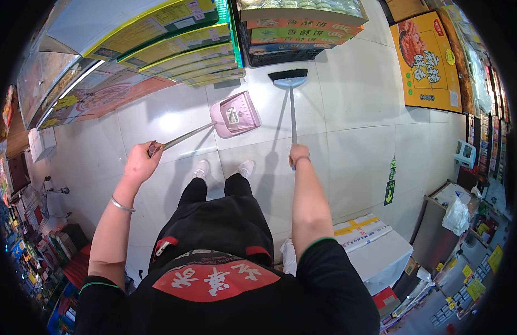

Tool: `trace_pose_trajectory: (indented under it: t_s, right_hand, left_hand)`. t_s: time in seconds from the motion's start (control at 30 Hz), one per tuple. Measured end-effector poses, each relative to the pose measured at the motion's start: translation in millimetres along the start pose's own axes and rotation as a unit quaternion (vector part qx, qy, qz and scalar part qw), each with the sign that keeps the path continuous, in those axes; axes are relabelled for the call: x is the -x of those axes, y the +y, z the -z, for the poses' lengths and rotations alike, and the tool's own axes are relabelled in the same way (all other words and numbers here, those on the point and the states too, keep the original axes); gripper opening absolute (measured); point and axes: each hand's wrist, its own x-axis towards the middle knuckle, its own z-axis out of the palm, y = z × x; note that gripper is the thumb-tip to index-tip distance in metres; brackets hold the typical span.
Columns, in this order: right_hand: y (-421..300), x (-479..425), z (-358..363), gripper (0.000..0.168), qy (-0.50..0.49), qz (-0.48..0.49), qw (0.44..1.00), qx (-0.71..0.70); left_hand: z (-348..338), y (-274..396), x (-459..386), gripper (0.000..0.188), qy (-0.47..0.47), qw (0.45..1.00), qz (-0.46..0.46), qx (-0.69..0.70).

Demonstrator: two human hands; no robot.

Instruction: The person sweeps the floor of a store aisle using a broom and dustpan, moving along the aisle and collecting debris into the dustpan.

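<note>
My left hand (142, 162) is closed around the upper end of a long metal handle that runs to a pink plastic dustpan (225, 113). The dustpan lies on the tiled floor, its toothed open side turned to the right, and a small piece of litter (233, 115) rests inside it. In my right hand (299, 155) is the grey handle of a broom (290, 82) with a light blue head and black bristles. The broom head is out ahead, right of the dustpan and apart from it, close to a black crate (279, 58).
Stacked yellow-green cartons (179, 46) stand at the upper left. Orange and green boxes (300, 31) sit on the crate. A yellow printed carton (428, 63) stands upper right, a light blue stool (465, 153) below it. A white taped box (367, 247) is by my right side.
</note>
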Motion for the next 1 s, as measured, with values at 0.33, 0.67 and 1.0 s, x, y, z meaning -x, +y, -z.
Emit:
trace_pose_trajectory:
  t_s: [0.33, 0.67, 1.0]
  right_hand:
    - [2.6, 20.0, 18.1, 0.034, 0.127, 0.032, 0.975, -0.178]
    - [52.9, -66.7, 32.4, 0.037, 0.013, 0.030, 0.989, 0.145]
    - [264.2, 175.8, -81.1, 0.036, 0.230, 0.039, 0.970, -0.067]
  left_hand:
    - [-1.4, -5.8, 5.7, 0.016, 0.015, 1.000, 0.016, 0.018]
    - [-1.2, 6.2, -4.4, 0.018, 0.017, 1.000, -0.019, 0.015]
    - [-8.6, 25.6, -10.0, 0.018, 0.008, 0.998, -0.060, -0.015]
